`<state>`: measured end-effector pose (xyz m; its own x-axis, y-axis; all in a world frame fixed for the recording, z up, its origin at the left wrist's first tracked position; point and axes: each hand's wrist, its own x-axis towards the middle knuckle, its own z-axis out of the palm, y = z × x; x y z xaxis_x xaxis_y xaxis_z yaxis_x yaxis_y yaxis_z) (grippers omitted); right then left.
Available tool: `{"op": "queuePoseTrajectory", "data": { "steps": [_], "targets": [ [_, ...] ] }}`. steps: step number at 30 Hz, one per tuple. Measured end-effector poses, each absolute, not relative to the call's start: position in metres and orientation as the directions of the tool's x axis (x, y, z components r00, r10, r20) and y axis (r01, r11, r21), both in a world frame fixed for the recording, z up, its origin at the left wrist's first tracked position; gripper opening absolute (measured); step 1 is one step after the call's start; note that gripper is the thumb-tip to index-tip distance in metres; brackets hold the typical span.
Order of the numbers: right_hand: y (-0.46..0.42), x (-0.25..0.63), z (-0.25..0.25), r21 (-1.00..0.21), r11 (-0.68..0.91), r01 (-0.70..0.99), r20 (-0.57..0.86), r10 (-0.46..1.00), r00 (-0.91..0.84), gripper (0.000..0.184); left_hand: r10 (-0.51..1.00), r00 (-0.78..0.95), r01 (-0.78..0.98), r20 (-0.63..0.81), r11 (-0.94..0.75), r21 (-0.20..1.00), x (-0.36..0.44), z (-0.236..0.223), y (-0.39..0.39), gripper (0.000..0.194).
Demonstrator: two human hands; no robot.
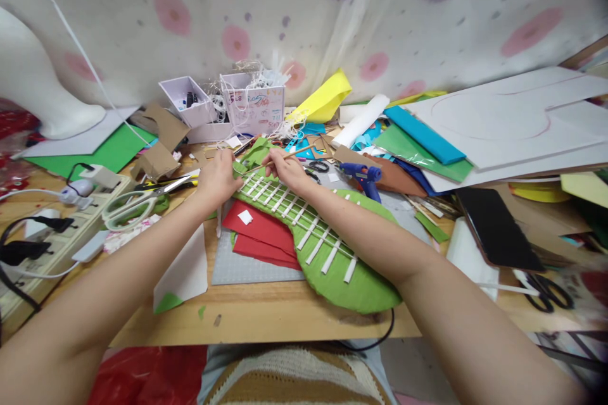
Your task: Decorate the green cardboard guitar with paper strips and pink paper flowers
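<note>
Grip, right: right hand (285, 168) was pinched shut on a thin wooden stick (297, 152), which ran from the fingers toward the upper right of the frame.
Grip, left: left hand (219, 177) was curled down over the far end of the green leaf shape (351, 278), pressing on it at frame centre; whether the fingers actually clasped the edge could not be told.
Work piece: green leaf shape lay flat on the table (266, 313), running from frame centre down to lower centre-right, with white strips (317, 242) laid across it like ribs and thin lines along its length.
Position relative to grip: both hands met at the leaf's upper, narrow end; the stick's near end sat at or just above that end, though contact could not be confirmed. The broad end lay well apart from the hands, under the right forearm.
Step advice: judged best done with the left hand keeping the leaf pinned flat while the stick worked in short, light presses, so the strips stayed square to the midline.
Risk: forearm resting on the lower strips could shift them.
Surroundings: blue glue gun (363, 176) just right of the hands; white-handled scissors (137, 201) at left; red paper (263, 234) beneath the leaf.
</note>
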<state>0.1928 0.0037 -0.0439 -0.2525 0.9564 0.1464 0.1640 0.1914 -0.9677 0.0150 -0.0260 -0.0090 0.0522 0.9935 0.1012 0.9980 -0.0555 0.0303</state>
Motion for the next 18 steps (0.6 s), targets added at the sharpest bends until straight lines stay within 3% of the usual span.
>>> {"op": "queuePoseTrajectory", "data": {
  "steps": [12, 18],
  "targets": [
    [0.0062, 0.1927, -0.0476, -0.967, 0.175, 0.185, 0.126, 0.960, -0.248, 0.041, 0.992, 0.056, 0.998, 0.111, -0.059, 0.023, 0.0128, -0.0118, -0.0244, 0.042],
    [0.0058, 0.1906, -0.0413, -0.997, -0.016, 0.079, -0.035, 0.968, -0.247, 0.039, 0.993, 0.044, 0.998, 0.105, -0.049, 0.046, 0.0138, -0.0115, -0.0249, 0.042]
  ]
}}
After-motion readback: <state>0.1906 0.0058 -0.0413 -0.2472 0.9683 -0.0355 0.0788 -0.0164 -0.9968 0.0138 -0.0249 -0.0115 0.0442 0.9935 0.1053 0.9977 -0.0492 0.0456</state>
